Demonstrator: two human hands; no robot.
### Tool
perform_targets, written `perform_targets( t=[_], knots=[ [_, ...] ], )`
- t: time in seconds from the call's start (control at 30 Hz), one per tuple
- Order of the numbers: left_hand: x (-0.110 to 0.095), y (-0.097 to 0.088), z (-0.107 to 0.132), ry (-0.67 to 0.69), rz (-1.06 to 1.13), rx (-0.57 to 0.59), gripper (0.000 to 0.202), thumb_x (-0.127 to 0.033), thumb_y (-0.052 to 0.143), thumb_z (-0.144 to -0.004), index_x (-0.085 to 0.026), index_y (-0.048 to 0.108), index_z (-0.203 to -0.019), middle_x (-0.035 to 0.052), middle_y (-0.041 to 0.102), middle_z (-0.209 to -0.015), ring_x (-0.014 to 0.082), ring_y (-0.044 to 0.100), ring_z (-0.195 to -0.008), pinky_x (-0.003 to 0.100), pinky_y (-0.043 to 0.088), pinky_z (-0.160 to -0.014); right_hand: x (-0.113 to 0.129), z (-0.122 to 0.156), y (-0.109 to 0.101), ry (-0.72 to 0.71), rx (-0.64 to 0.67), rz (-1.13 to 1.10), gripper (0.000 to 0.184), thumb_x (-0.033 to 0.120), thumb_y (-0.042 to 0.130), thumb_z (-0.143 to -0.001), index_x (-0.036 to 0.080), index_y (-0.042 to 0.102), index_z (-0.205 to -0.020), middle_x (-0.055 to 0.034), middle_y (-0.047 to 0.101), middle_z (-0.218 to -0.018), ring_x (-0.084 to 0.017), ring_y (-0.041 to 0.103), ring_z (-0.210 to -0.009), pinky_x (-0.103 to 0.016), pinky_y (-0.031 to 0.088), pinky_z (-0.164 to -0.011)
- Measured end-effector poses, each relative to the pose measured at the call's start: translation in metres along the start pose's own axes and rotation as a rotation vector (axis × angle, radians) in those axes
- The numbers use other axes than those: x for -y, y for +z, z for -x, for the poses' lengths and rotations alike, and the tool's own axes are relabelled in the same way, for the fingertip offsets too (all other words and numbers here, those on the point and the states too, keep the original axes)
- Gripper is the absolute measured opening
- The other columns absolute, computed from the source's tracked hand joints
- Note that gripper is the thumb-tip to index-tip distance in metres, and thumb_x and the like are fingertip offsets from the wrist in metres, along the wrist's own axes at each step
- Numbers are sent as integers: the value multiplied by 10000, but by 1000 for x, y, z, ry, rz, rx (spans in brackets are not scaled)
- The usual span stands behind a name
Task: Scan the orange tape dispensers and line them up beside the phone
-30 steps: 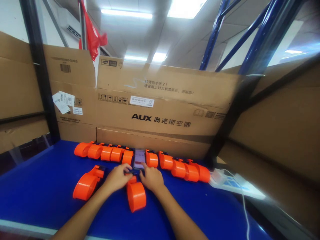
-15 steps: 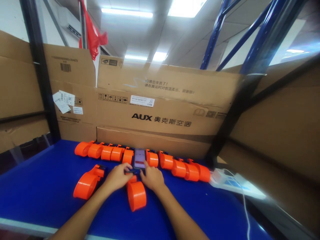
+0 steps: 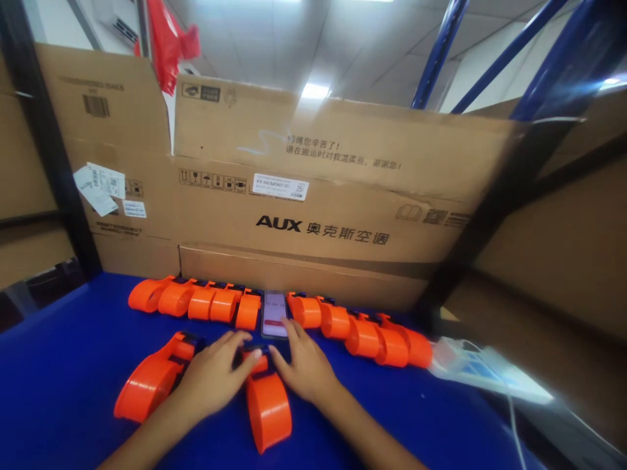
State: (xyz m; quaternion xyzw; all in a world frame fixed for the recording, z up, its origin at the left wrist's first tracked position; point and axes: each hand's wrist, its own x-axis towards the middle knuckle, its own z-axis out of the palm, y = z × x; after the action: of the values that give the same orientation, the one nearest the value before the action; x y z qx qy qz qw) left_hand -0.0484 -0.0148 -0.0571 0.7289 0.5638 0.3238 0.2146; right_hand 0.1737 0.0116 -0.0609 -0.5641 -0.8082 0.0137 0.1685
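An orange tape dispenser (image 3: 269,408) with a dark head lies on the blue tabletop between my hands. My left hand (image 3: 218,375) is open, its thumb touching the dispenser near the head and its fingers spread beside it. My right hand (image 3: 308,365) is open too, thumb by the other side of the dark head. Its forefinger reaches to the lower part of a phone (image 3: 274,313), whose lit screen shows digits and a red bar. A second orange tape dispenser (image 3: 149,385) lies left of my left hand, partly behind my forearm.
Several orange dispensers form a row left of the phone (image 3: 200,304) and another row to its right (image 3: 362,337). Behind them stands a cardboard wall (image 3: 220,222). A white power strip (image 3: 494,372) with a cable lies at right, near a dark post (image 3: 465,241).
My left fingers have loosened from around the dispenser's dark head and spread apart. My right forefinger stays at the phone. The view has shifted closer, so the things look larger.
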Motion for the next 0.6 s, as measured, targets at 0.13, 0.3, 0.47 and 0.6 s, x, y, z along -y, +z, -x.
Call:
perform_targets(
  t=[0.13, 0.3, 0.47, 0.6],
  knots=[
    [-8, -4, 9, 4, -28, 46, 424, -567, 517, -905, -345, 639, -1244, 37, 681, -1251, 283, 672, -1053, 355, 483, -895, 7, -3, 14, 75, 64, 65, 740, 546, 481, -932, 247, 245, -1566, -148, 314, -1595, -367, 407, -1391, -481, 284, -1145],
    [-9, -8, 6, -26, -49, 78, 455, -587, 481, -916, -356, 609, -1286, 31, 659, -1302, 298, 664, -1077, 363, 498, -867, 6, -5, 19, 94, 56, 83, 710, 582, 430, -945, 253, 286, -1557, -168, 406, -1538, -378, 461, -1339, -502, 269, -1140],
    [-2, -4, 7, -53, -34, 91, 435, -587, 490, -914, -387, 607, -1283, 10, 643, -1335, 301, 659, -1098, 369, 514, -848, 3, -5, 21, 102, 55, 85, 686, 577, 439, -943, 275, 310, -1545, -142, 403, -1546, -372, 462, -1341, -494, 270, -1143],
    [1, 0, 10, -55, -18, 92, 441, -576, 492, -922, -401, 576, -1318, 13, 630, -1344, 291, 668, -1082, 377, 511, -885, 5, -4, 22, 105, 52, 97, 677, 576, 431, -945, 270, 323, -1540, -147, 408, -1543, -372, 468, -1337, -489, 279, -1140]
  ],
)
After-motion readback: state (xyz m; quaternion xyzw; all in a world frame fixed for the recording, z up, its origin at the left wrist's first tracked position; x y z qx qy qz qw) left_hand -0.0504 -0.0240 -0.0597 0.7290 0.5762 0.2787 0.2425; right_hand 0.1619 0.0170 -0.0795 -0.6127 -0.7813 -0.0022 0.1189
